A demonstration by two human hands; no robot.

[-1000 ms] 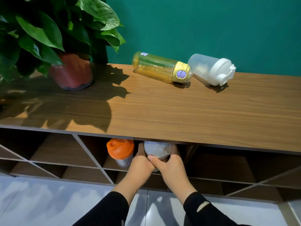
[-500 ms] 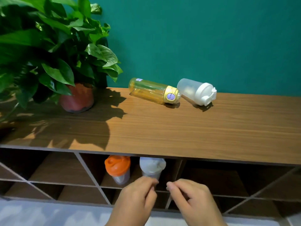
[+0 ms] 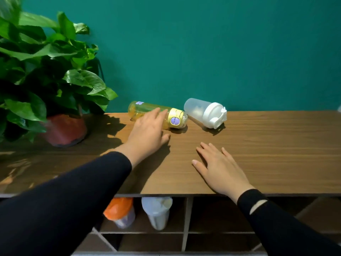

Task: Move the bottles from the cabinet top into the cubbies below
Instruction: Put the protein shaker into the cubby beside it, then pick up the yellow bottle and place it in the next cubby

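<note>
Wood cabinet top (image 3: pixel 258 145), teal wall. Left hand (image 3: pixel 147 134) spread, reaching onto lying yellow bottle (image 3: pixel 156 112), not yet closed. Right hand (image 3: pixel 219 168) flat, empty. Judged step: third pickup. Next: wrap fingers round barrel, carry to free cubby (image 3: pixel 217 215).

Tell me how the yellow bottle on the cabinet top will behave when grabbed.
The yellow bottle lies on its side on the cabinet top, so a nudge probably rolls it. It looks like smooth, rigid plastic, perhaps slippery. The left hand reaches over its middle, likely a balanced grip.
</note>
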